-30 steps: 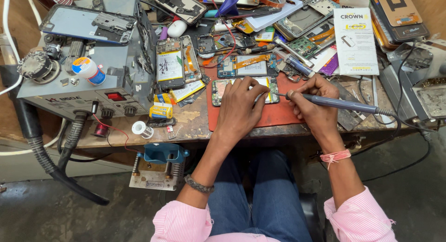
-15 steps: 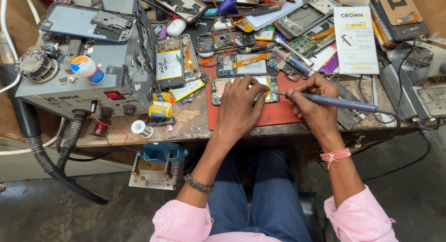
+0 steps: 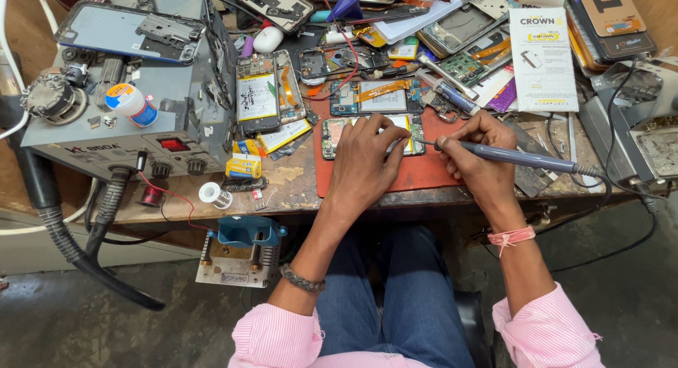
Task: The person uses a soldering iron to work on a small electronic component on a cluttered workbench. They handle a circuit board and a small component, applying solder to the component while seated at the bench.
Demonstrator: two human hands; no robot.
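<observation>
An opened phone (image 3: 337, 131) lies on a red mat (image 3: 424, 171) at the front of the workbench. My left hand (image 3: 367, 159) rests flat over the phone's middle, pressing it down. My right hand (image 3: 480, 152) grips a grey soldering iron (image 3: 522, 157) like a pen. Its tip points left and meets the phone's right end beside my left fingertips. The iron's cable (image 3: 607, 191) trails off to the right.
A grey rework station (image 3: 134, 107) with a black hose (image 3: 78, 255) stands at the left. Several dismantled phones and circuit boards (image 3: 381, 96) crowd the back. A white box (image 3: 542, 57) lies at the right, a blue clamp (image 3: 244, 234) hangs below the bench edge.
Both hands stay on the phone. The iron's tip has shifted only slightly at the phone's right end.
</observation>
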